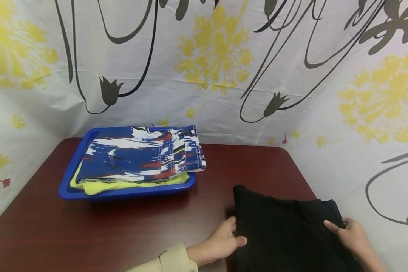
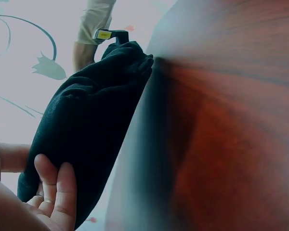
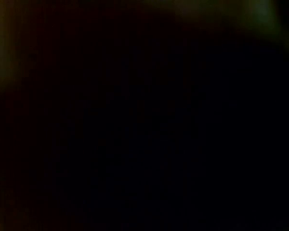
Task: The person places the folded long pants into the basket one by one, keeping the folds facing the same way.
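Note:
A folded black garment point(image 1: 282, 230) hangs between both hands over the right side of the table. At its left edge my left hand point(image 1: 222, 240) grips the cloth, thumb on the near face and fingers behind. The left wrist view shows the fingers of that hand point(image 2: 55, 192) against the dark cloth point(image 2: 91, 115), which is held up off the tabletop. My right hand point(image 1: 355, 236) pinches the garment's right edge, thumb on top. The right wrist view is almost wholly dark, so its fingers are hidden there.
A blue tray point(image 1: 66, 189) stands at the back left of the dark red table point(image 1: 129, 230). In it lie folded blue, white and red patterned trousers point(image 1: 136, 155) on top of a yellow cloth point(image 1: 102, 187). A floral curtain point(image 1: 210, 113) hangs behind and along the sides.

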Demonstrator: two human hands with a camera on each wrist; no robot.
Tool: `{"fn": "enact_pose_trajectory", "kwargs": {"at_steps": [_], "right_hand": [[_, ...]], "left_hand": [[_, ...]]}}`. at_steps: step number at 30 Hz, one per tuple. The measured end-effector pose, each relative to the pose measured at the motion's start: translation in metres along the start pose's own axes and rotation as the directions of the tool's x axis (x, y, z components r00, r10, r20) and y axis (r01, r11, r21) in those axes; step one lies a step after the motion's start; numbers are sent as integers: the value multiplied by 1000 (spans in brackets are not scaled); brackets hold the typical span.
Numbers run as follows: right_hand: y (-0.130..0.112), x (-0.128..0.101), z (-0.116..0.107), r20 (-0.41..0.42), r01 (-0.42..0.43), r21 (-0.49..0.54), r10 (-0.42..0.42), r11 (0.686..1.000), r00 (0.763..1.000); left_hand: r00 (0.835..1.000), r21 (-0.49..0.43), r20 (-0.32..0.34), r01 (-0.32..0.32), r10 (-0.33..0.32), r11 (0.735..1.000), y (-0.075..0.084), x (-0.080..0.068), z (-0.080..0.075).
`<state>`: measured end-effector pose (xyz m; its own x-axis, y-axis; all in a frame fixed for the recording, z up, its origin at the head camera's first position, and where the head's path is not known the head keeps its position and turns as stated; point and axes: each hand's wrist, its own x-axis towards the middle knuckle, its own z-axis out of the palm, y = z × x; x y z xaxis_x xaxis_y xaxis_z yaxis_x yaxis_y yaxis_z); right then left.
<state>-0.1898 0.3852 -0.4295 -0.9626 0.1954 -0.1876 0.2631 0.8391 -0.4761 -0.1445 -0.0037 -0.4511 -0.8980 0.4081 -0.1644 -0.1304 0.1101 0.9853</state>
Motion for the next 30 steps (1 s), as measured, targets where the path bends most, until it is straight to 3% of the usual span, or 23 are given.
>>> {"fn": "enact_pose_trajectory", "kwargs": {"at_steps": [6,17,30], "right_hand": [[-16,-1,-14,-80,41,43,-38,998,996],[-52,3,-33,-144,103,41,-96,994,985],[-89,6,-46,-144,221,75,-208,973,967]], "left_hand": [[998,16,-27,-51,51,999,19,2,-11],[995,49,-71,-72,75,996,65,7,-39],[992,0,-89,-87,87,996,98,2,-72]]}}
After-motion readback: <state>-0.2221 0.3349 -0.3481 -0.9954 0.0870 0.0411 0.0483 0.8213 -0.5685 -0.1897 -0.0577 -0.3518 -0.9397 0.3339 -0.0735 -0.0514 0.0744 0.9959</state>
